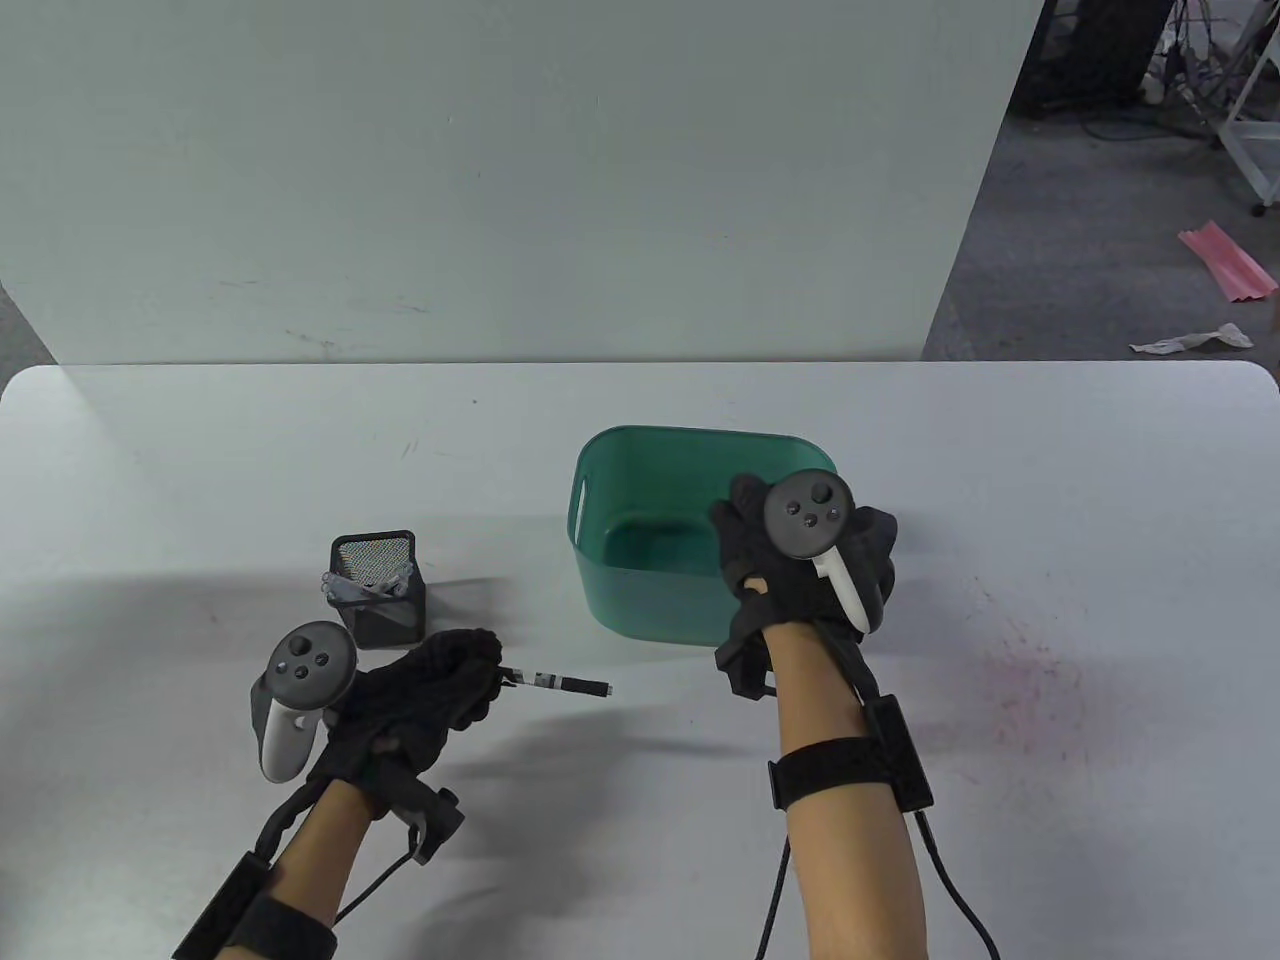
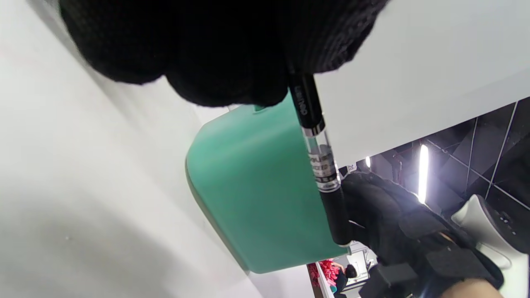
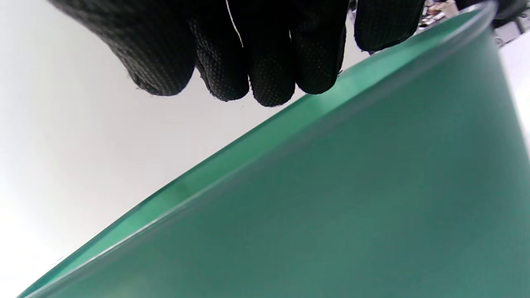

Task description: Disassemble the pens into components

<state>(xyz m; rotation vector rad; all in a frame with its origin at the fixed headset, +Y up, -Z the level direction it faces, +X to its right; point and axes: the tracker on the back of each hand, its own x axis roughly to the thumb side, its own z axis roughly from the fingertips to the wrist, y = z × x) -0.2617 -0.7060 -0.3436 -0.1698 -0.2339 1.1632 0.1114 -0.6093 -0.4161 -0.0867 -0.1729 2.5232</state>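
Table view: we grip the pen (image 1: 556, 684) in our left hand (image 1: 420, 690), low over the surface, tip pointing right toward the green bin (image 1: 600, 470). Right hand (image 1: 800, 560) hovers over the bin's near right rim, fingers loosely curled, holding nothing. Pen looks light, stiff, smooth; best pinched at its free black end.

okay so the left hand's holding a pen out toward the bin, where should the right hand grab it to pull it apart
Probably the free dark end section of the pen, past the clear middle band. The left hand grips the other end, so the pen sticks out level toward the green bin. The right hand, now over the bin's near rim, could come in from the pen's open right side and pinch round that end.
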